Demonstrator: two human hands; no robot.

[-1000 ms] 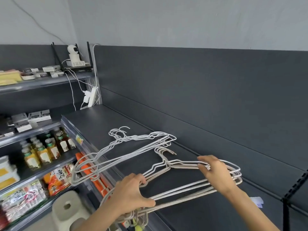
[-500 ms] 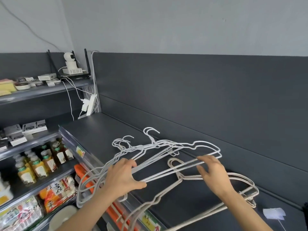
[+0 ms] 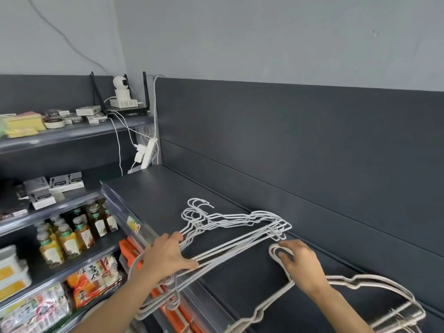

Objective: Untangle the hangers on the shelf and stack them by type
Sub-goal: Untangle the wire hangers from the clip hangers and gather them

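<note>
On the dark shelf [image 3: 168, 195] lay two groups of wire hangers. The white hangers [image 3: 230, 222] sat toward the middle of the shelf, their hooks bunched together and pointing to the back left, their long bars running forward and overhanging the front edge of the shelf. The left hand [image 3: 165, 258] was closed around the near ends of those white hangers, fingers wrapped over the wires and thumb stretched out along one bar. The beige hangers [image 3: 355, 282] lay further to the right, also on the shelf, with their hooks looped toward the white group and their far ends blurred at the lower right corner. The right hand [image 3: 300, 265] rested on the hooks of the beige hangers with the fingers curled down over the wire; whether it actually gripped them or only pressed on them could not be told. The two groups were close, the beige hooks just beside the right tips of the white hangers. To the left, lower shelves held bottles [image 3: 72, 236] and packets of snacks [image 3: 96, 280], and on a higher shelf stood a small white camera [image 3: 121, 88] beside a power strip [image 3: 147, 152] with cables.
</note>
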